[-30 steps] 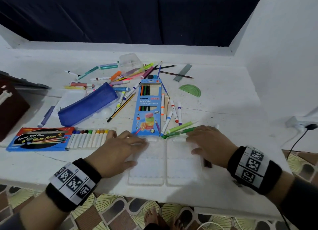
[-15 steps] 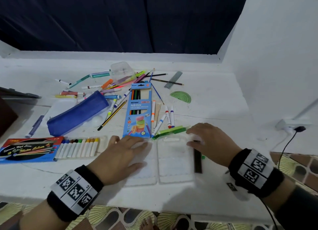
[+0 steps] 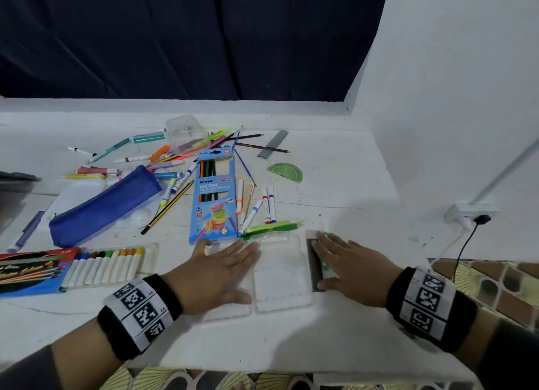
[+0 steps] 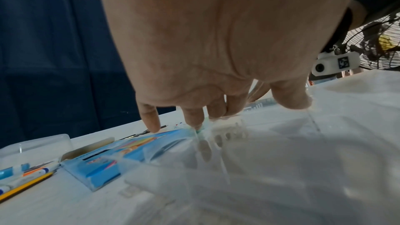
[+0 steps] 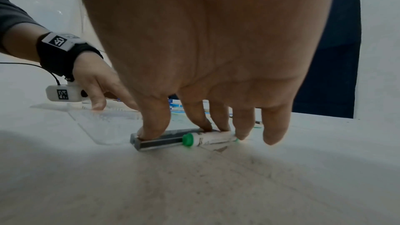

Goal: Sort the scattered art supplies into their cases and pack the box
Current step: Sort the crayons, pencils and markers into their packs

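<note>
Clear, thin plastic clamshell case [image 3: 280, 276] lies opened flat at the near edge of the white bench [image 3: 335, 185], both halves side by side. Left hand [image 3: 215, 276] lies spread, palm down, on the left half, fingers straight, pinning it. Right hand [image 3: 350, 265] sits just right of the case, fingers extended, tips pressing on a dark grey rectangular bar [image 5: 160, 140] and a short white marker with a green cap [image 5: 205, 139]; the two lie side by side, touching. Nothing is lifted.

Judgement: the case looks light, flexible and slick, likely to skate unless held down; best gripped at the rim or hinge. The marker is round and will roll; pinch mid-barrel. The bar looks stiff with flat sides; take it across its narrow width. Other markers lie scattered beyond the blue cardboard pencil box [image 3: 211, 197].
</note>
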Demonstrator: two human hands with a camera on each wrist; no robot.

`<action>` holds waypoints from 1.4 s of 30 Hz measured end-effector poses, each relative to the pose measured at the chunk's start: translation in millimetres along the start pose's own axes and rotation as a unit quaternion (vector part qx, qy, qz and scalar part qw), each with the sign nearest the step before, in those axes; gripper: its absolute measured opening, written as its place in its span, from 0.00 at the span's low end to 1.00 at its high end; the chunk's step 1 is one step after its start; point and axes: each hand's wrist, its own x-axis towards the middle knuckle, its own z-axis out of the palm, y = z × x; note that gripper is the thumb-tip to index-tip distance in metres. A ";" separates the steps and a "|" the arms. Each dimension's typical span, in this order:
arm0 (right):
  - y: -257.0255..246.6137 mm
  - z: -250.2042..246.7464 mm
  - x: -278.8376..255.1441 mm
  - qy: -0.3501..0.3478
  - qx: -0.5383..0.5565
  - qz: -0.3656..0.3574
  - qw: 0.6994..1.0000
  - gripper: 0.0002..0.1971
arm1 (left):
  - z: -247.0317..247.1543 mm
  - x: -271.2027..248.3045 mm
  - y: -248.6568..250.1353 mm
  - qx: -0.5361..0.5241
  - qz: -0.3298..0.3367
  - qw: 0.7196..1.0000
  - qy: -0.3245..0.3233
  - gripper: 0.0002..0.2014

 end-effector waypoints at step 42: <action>33.7 -36.1 88.0 0.198 0.240 0.189 0.931 0.19 | -111.3 157.2 -29.6 -0.127 -0.183 0.965 0.135 0.15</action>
